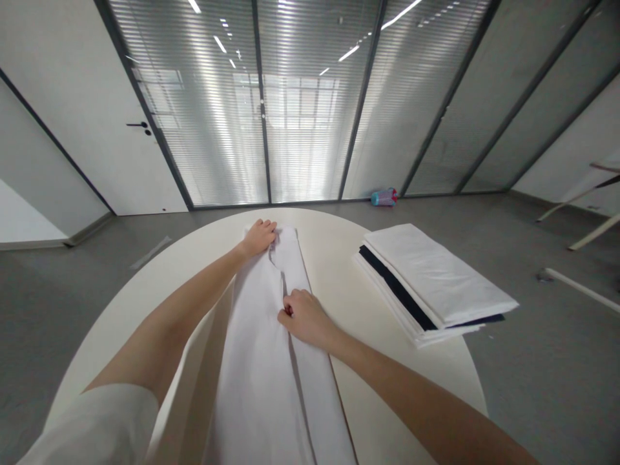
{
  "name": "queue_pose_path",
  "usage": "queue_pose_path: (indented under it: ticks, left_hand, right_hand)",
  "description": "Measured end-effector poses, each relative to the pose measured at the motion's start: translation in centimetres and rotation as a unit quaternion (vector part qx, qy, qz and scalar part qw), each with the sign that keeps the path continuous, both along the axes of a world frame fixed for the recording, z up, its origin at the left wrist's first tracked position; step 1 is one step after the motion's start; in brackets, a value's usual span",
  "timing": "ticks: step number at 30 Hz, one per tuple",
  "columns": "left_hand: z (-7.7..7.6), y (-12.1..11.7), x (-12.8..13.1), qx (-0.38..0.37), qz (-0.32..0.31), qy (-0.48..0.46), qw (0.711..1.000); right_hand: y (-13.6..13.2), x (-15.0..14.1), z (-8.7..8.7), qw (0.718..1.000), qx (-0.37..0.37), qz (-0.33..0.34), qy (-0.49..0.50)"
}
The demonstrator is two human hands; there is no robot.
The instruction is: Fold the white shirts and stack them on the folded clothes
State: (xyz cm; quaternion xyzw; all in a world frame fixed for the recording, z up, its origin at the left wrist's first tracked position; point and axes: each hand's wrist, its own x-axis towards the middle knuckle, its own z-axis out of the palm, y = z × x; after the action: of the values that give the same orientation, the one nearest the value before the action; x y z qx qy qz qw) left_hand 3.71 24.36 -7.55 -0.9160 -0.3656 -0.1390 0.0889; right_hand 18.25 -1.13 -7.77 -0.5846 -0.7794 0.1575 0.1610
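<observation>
A long white cloth garment (261,361), folded lengthwise, lies down the middle of a round white table (339,284) and runs off the near edge of the view. My left hand (259,237) is at its far end, with the fingers curled over the cloth. My right hand (305,316) sits lower down on a lengthwise fold, its fingertips pressed into the crease. A stack of folded white cloth (436,278) with a dark navy layer inside lies to the right of my right hand, apart from it.
The round table's far rim (310,213) ends at a grey floor. A small pink and blue object (384,197) lies on the floor by a glass wall with blinds (261,116). A white door (97,116) stands at left, pale furniture legs (581,200) at right.
</observation>
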Motion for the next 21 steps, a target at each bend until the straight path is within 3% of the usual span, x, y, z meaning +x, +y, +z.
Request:
queue_pose_path:
  ticks: [5, 11, 16, 18, 21]
  left_hand:
    - [-0.8, 0.0, -1.0, -0.001, 0.09, -0.051, 0.995]
    - [-2.2, 0.3, -2.2, -0.075, 0.092, -0.03, 0.992]
    - [-1.7, -1.5, -2.4, -0.033, 0.121, -0.079, 0.989]
    - [-1.1, -2.9, -2.8, -0.025, 0.107, -0.103, 0.989]
    - [-0.6, -5.3, -3.6, -0.063, 0.03, -0.087, 0.994]
  right_hand:
    - [0.0, 0.0, 0.0, 1.0, 0.003, -0.004, 0.008]
    - [-0.2, -0.2, 0.3, 1.0, -0.003, -0.006, 0.012]
    - [-0.3, -0.2, 0.2, 1.0, 0.009, -0.01, 0.004]
    - [-0.2, -0.2, 0.3, 1.0, 0.009, -0.009, 0.013]
    - [0.0, -0.1, 0.9, 0.999, -0.009, -0.014, 0.032]
